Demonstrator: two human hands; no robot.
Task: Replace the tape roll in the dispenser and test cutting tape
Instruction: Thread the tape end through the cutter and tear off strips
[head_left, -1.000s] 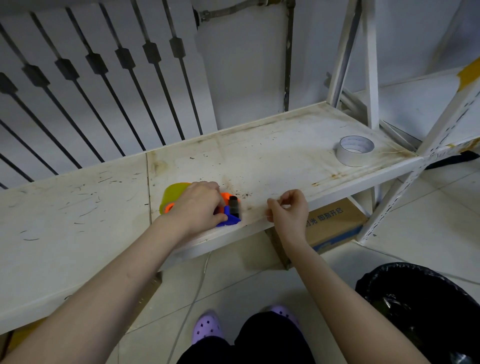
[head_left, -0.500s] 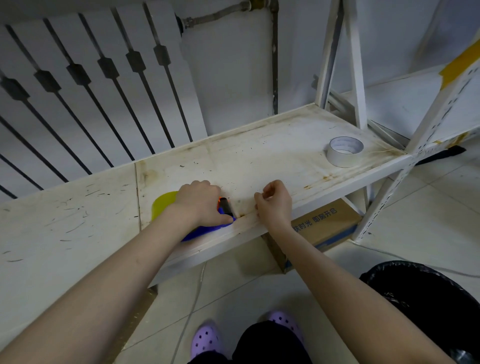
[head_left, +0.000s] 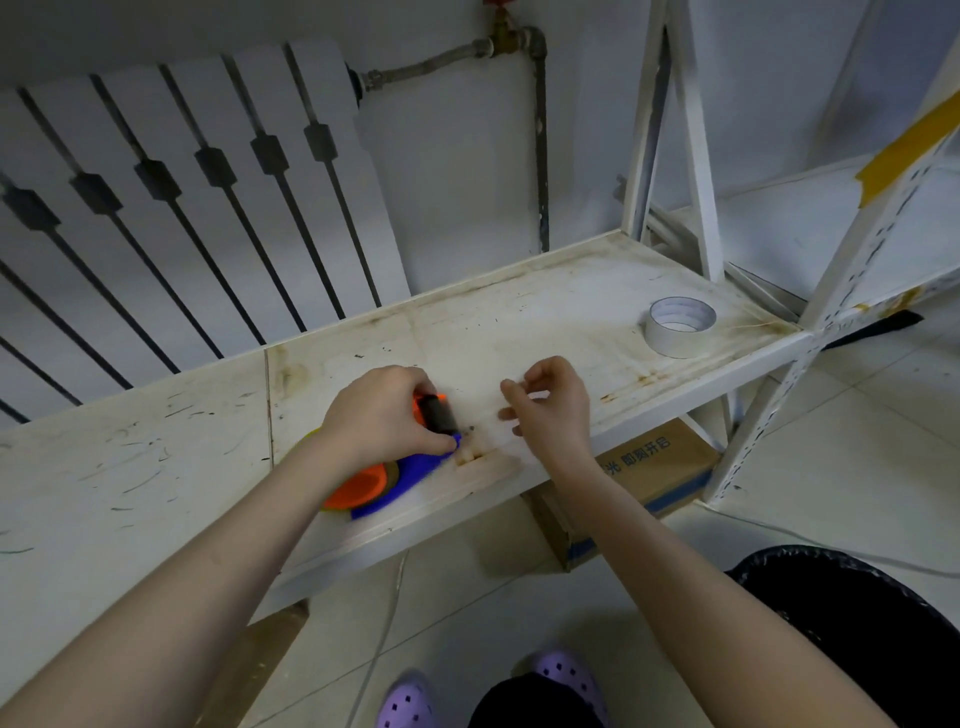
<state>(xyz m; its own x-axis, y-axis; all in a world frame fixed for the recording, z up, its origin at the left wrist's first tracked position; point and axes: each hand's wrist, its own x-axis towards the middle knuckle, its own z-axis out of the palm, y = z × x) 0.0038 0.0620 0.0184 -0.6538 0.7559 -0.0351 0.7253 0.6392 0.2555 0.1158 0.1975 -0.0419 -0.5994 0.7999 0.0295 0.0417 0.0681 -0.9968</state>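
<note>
Your left hand (head_left: 382, 415), just left of centre frame, is clamped down over the dispenser (head_left: 400, 475), fingers curled around its black roller end; your right hand (head_left: 550, 405), just right of it, has thumb and fingertips drawn close in a pinch, seemingly on a strip of clear tape too faint to confirm. The risk, as I judge it, is that the strip folds back onto itself or sticks to the shelf (head_left: 519, 322) if you let it sag, and that the light plastic body skids on the smooth board if your left hand eases. The dispenser is glossy blue plastic with an orange round hub. The shelf is scuffed, rust-stained white board. Well apart, toward the right of the frame, a pale tape roll (head_left: 680, 326) lies flat, a smooth ring with a white core.
</note>
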